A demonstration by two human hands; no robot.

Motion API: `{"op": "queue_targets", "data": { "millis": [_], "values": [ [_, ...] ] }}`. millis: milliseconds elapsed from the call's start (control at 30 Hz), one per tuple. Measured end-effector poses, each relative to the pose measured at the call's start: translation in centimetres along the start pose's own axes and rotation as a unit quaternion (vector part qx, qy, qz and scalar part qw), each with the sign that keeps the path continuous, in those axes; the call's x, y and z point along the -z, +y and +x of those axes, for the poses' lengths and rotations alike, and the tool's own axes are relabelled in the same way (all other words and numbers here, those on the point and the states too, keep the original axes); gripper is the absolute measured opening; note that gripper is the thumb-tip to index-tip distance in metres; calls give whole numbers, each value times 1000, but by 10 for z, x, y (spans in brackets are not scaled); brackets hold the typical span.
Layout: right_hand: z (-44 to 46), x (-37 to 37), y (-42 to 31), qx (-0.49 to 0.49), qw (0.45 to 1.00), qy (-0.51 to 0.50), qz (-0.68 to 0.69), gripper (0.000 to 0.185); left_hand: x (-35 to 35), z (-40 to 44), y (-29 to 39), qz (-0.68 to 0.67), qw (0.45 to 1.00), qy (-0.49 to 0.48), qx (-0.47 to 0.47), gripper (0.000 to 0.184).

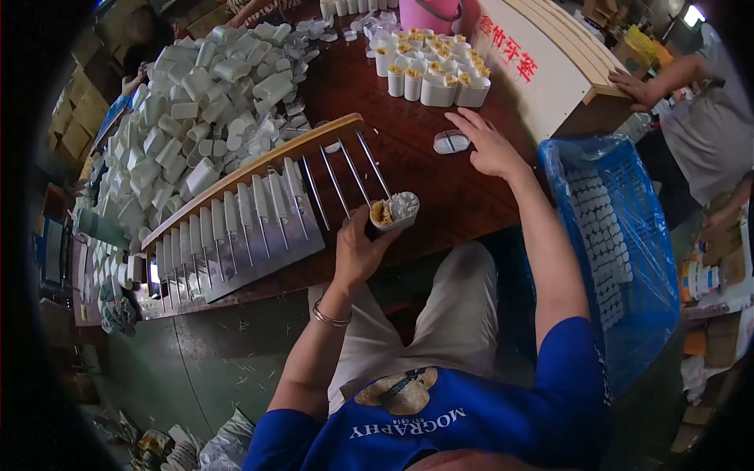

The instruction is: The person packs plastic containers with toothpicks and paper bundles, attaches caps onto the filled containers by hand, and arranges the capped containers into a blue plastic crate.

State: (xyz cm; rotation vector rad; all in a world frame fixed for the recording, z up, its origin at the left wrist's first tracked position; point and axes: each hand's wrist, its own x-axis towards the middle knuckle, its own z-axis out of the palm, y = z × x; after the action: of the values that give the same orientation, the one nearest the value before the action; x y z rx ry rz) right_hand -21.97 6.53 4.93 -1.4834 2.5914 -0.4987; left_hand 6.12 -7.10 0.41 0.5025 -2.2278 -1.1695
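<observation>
My left hand is wrapped round a white oval container at the table's front edge. One side of its open top shows yellowish sticks, the other side something whitish. My right hand is stretched out, palm down, over the red-brown table, its fingers apart. Just left of its fingertips lies a clear oval lid. Left of my left hand stands a wooden rack with metal rods, many bearing white containers. Filled white containers stand grouped at the back.
A big heap of white containers covers the table's left. A pink bucket and a wooden box with red writing stand at the back. On the right are a blue plastic-lined crate and a person whose hand touches the box.
</observation>
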Motion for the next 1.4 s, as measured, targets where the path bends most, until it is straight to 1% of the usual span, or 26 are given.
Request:
{"op": "queue_targets", "data": {
  "millis": [100, 200, 233, 300, 333, 400, 433, 500, 567, 633, 733, 800, 833, 867, 900, 933, 1000, 1033, 1067, 1133, 1167, 1233, 1267, 1333, 1367, 1400],
  "values": [
    [25, -21, 7, -1, 999, 15, 43, 83, -2, 0, -7, -5, 1000, 10, -12, 47],
    [27, -38, 11, -44, 999, 32, -2, 62, -2, -1, -8, -4, 1000, 11, -25, 47],
    [21, -33, 2, -43, 999, 31, -4, 62, -1, 0, -8, -3, 999, 9, -31, 47],
    [-3, -27, -20, -83, 988, 113, 70, 47, -1, 1, -10, -1, 999, 12, -36, 47],
    [-12, -26, -25, -86, 988, 111, 68, 47, -2, 0, -10, 3, 999, 12, -42, 46],
    [-30, -23, -33, -11, 975, 220, 35, 42, 1, 1, -1, -5, 1000, 1, -24, 46],
    [-39, -19, -38, -16, 975, 221, 34, 42, 3, 1, 3, -9, 1000, -7, -9, 46],
    [-53, -8, -47, 8, 974, 225, 0, 39, 0, 0, -7, -9, 1000, -6, -30, 47],
    [-63, -3, -52, -3, 974, 228, -1, 40, -1, 0, -7, -2, 1000, -5, -12, 46],
    [-70, 3, -57, -11, 973, 233, -3, 40, -1, 0, -5, -7, 1000, 2, -20, 46],
    [-81, 9, -62, -6, 969, 248, 8, 44, 0, 0, -3, -4, 1000, -2, -25, 46],
    [-86, 8, -62, -35, 959, 275, 65, 46, 2, 0, 1, -21, 1000, -17, -2, 45],
    [-88, 8, -61, -34, 957, 280, 62, 46, 1, 0, -2, -23, 1000, -15, -8, 45],
    [-88, 10, -59, -102, 929, 241, 260, 47, -1, 0, -7, -11, 1000, -7, -20, 45],
    [-90, 8, -55, -168, 857, 188, 449, 48, -2, -1, -9, 2, 1000, -2, -29, 45],
    [-91, 2, -51, -139, 804, 197, 543, 44, -1, -1, -7, 2, 1000, -4, -24, 45],
    [-95, 1, -48, -164, 666, 159, 710, 43, 0, -1, -4, 1, 999, -6, -35, 45],
    [-95, -3, -43, -183, 638, 156, 731, 42, 0, -1, -3, 4, 999, -7, -36, 45],
    [-96, -5, -42, -183, 637, 158, 732, 42, 1, -1, -1, 4, 999, -9, -38, 45],
    [-98, -7, -45, -200, 622, 175, 737, 34, 2, -1, 3, -5, 1000, -18, -15, 44],
    [-98, -10, -41, -200, 621, 177, 737, 34, 1, -2, 2, -5, 1000, -20, -16, 44],
    [-94, -14, -35, -124, 675, 229, 690, 24, -1, -2, -1, -15, 1000, -3, -9, 44],
    [-97, -16, -32, -125, 675, 228, 690, 24, -1, -2, -2, -16, 1000, -3, -8, 44],
    [-101, -4, -45, -50, 742, 245, 622, 21, 0, -1, -2, -17, 1000, -18, -3, 44],
    [-104, -2, -48, -51, 742, 245, 622, 21, 0, -2, -4, -18, 1000, -18, -3, 44],
    [-106, 1, -50, -44, 778, 250, 574, 23, -1, -2, -7, -15, 1000, -16, -13, 45]
  ]
}}
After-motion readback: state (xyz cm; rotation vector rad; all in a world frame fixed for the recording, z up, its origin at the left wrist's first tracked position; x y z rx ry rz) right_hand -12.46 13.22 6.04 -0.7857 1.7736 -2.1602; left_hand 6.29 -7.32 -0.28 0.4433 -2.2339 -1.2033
